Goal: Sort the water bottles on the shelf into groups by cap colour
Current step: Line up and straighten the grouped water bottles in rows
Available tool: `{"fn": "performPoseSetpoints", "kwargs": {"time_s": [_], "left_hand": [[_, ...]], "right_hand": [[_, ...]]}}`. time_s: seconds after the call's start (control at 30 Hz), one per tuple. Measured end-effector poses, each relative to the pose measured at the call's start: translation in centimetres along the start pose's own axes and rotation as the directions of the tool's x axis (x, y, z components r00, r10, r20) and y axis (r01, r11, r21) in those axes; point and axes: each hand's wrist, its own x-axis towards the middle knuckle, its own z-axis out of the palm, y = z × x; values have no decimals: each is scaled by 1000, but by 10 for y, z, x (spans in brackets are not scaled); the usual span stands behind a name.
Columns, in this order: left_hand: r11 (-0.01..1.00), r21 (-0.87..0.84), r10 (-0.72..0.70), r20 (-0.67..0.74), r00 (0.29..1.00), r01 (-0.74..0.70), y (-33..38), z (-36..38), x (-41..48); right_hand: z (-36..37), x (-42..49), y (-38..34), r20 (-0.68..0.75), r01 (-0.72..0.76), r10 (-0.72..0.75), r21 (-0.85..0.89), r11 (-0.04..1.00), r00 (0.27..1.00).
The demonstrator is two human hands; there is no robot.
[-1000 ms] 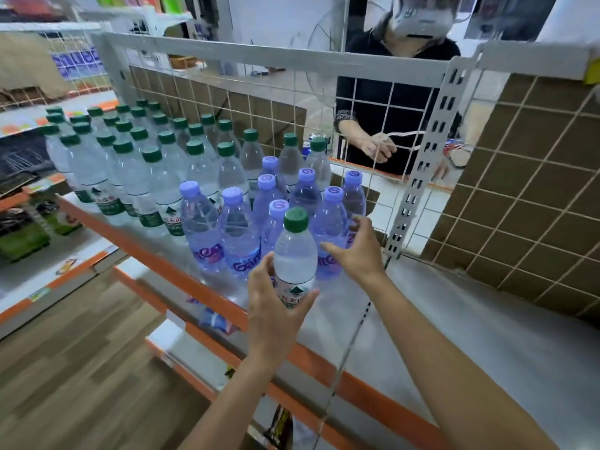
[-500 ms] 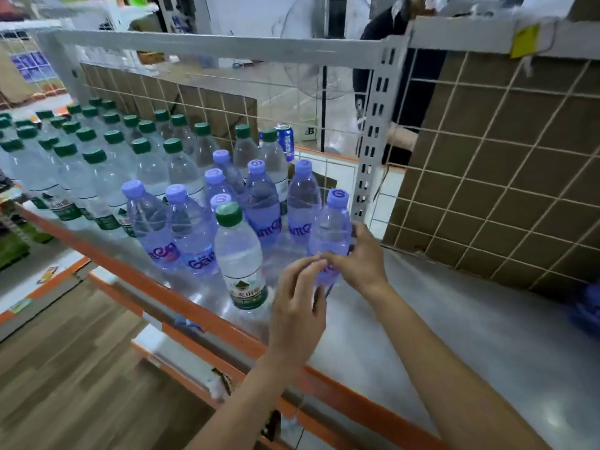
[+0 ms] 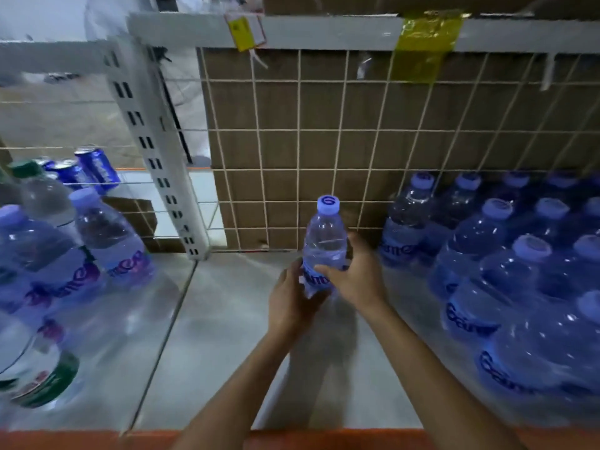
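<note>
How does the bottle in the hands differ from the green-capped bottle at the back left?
The held bottle has a purple cap; the green-capped bottle a green one. The held bottle looks purple-tinted, the green-capped bottle clear. The left hand and right hand grip the held bottle; the green-capped bottle stands untouched at the left. Both are upright and capped.

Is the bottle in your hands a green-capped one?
No, the bottle gripped by the left hand and the right hand has a purple cap.
</note>
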Motion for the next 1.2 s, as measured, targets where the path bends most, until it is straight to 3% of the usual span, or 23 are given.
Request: {"fn": "performPoseSetpoints", "kwargs": {"time_s": [0.13,0.3,0.53,0.83,0.93,1.03,1.1,1.2], "left_hand": [[996,10,85,77,993,-86,28,41,5],[988,-31,157,149,976,-154,55,81,0],[981,-14,193,154,969,-193,66,102,-5],[982,12,183,162,970,-187,71,96,-8],[983,-144,110,-18,994,-112,69,61,-11],[910,-378,118,-160,980,-171,64,19,-19],[910,-386,72,-215,974,-152,53,-9,-24],[945,-318,-32,-328,944,-79,17,-54,-29]], "right_hand": [[-30,-17,23,-208,0,-12,-57,998,978],[-50,-44,41,-462,-67,-20,-171,983,887],[-60,-63,54,-380,-149,101,-101,984,920],[-50,-70,55,-325,11,-81,-211,977,942],[-36,-71,49,-234,-63,39,-96,993,972],[-5,-67,20,51,-199,192,227,953,980],[24,-63,-3,229,-276,199,380,883,953],[77,-60,-31,369,-342,180,439,831,912]]}}
